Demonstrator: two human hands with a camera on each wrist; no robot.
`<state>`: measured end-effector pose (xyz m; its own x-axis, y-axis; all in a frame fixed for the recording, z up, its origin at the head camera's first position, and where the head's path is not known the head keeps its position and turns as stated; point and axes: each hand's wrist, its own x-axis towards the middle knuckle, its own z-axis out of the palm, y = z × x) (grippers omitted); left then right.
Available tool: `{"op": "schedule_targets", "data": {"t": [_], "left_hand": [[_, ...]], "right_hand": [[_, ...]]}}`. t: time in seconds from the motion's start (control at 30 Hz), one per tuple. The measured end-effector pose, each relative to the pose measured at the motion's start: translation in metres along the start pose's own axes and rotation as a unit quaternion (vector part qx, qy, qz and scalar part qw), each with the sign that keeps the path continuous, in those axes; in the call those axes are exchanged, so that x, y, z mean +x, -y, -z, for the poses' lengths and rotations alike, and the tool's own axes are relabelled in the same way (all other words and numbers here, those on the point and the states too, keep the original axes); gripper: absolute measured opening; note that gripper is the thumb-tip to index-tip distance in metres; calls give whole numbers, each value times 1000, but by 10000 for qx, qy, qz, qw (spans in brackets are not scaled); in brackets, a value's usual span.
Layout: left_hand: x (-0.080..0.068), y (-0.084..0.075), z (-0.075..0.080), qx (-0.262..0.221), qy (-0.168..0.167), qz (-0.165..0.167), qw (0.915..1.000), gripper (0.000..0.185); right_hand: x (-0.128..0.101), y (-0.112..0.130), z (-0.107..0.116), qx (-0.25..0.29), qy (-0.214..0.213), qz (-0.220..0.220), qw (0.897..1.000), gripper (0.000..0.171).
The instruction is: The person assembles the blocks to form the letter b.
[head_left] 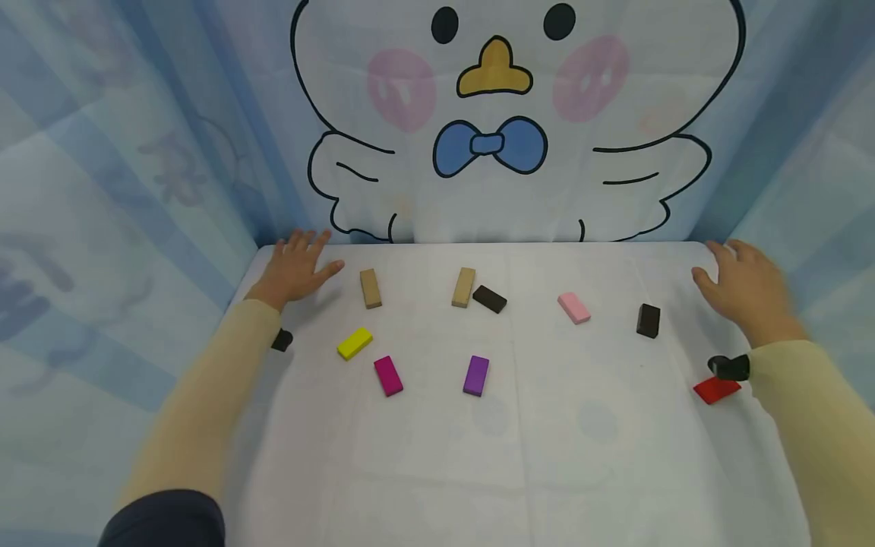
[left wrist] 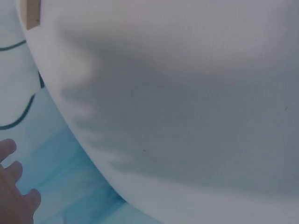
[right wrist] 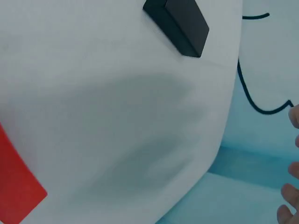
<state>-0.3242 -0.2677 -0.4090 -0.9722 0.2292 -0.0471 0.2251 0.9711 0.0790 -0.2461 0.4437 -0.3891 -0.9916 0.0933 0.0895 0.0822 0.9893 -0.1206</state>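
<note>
My left hand [head_left: 292, 267] hovers over the far left corner of the white table, fingers spread and holding nothing. Closest to it lies a natural wooden block [head_left: 371, 289]. Over the far right corner my right hand [head_left: 747, 287] is spread too, with nothing in it. A black block [head_left: 648, 320] lies to its left, and a red block [head_left: 716, 390] sits partly hidden under the right wrist. In the right wrist view the black block [right wrist: 180, 25] and red block [right wrist: 17, 179] show on the cloth, with fingertips at the right edge.
Between the hands lie a second wooden block [head_left: 463, 287], a dark brown block [head_left: 489, 299], a pink block [head_left: 574, 308], a yellow block [head_left: 355, 344], a magenta block [head_left: 388, 376] and a purple block [head_left: 475, 376]. A patterned curtain [head_left: 492, 205] hangs behind the table [head_left: 437, 471] and along both sides.
</note>
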Motion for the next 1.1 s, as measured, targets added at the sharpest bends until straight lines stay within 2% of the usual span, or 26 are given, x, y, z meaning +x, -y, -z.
{"op": "schedule_targets", "data": {"t": [0.23,0.33,0.47,0.57,0.73,0.93,1.1], "left_hand": [[-5,-17,-3,317,-292,-575,9974,77],[-13,-27,-3,340,-281,-744,9963,75],[-32,-47,0,134,-224,-865,9959,67],[-47,-68,0,-116,-213,-1043,9943,60],[-65,-112,-6,-342,-132,-1610,9863,47],[-69,-167,-20,-727,362,-1962,9772,41],[-70,-195,-29,-1177,865,-2097,9668,44]], "right_hand": [[-2,41,-4,42,-311,538,9981,50],[-7,66,-6,88,-491,784,9957,45],[-14,99,-10,240,-587,1057,9924,41],[-18,122,-16,321,-541,1276,9898,40],[-17,158,-31,486,-529,1680,9832,37],[-4,200,-56,821,-230,1914,9778,35],[6,229,-67,1396,171,1873,9722,34]]}}
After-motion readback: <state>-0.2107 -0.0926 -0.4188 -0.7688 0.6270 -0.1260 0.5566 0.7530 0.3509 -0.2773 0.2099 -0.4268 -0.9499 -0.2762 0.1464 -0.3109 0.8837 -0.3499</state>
